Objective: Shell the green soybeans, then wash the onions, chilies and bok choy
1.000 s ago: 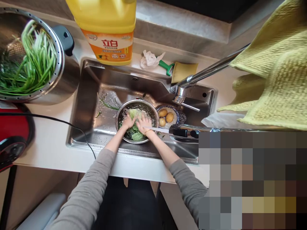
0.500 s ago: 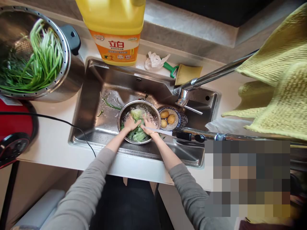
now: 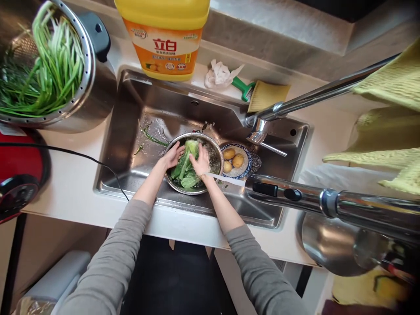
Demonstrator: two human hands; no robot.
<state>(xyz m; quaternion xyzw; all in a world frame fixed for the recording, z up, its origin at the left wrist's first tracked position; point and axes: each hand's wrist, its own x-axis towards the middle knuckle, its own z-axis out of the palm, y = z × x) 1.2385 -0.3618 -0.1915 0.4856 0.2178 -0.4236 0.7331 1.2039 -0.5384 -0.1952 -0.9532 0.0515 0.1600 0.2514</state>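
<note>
Left hand (image 3: 173, 156) with fingers parted at the near-left side of a bunch of greens (image 3: 185, 168); right hand (image 3: 201, 162) laid along the opposite side, thumb apart from fingers. Neither clenched; firmness of contact impossible to tell. Greens between both palms, within a metal bowl (image 3: 194, 192).

Probably light apart from clinging water, slippery all over. Dark leaves toward the wrists likely soft and easily torn; pale stem end between the fingers likely stiffer. Best held by that pale end, cradled rather than squeezed.

Close around both hands, the bowl's rim, crossed by both arms. Just right of the right wrist, a stream of water (image 3: 226, 178) from the tap (image 3: 290, 192), narrowing room on that side. Beyond the right fingers, potatoes (image 3: 237, 160) on a plate (image 3: 250, 158) near the rim.

Widest room left of the left hand, over the sink (image 3: 126, 146) floor, with loose stalks (image 3: 152, 138). Past the fingertips, a yellow jug (image 3: 164, 48) at the sink's far edge; beneath both forearms, its front edge.
</note>
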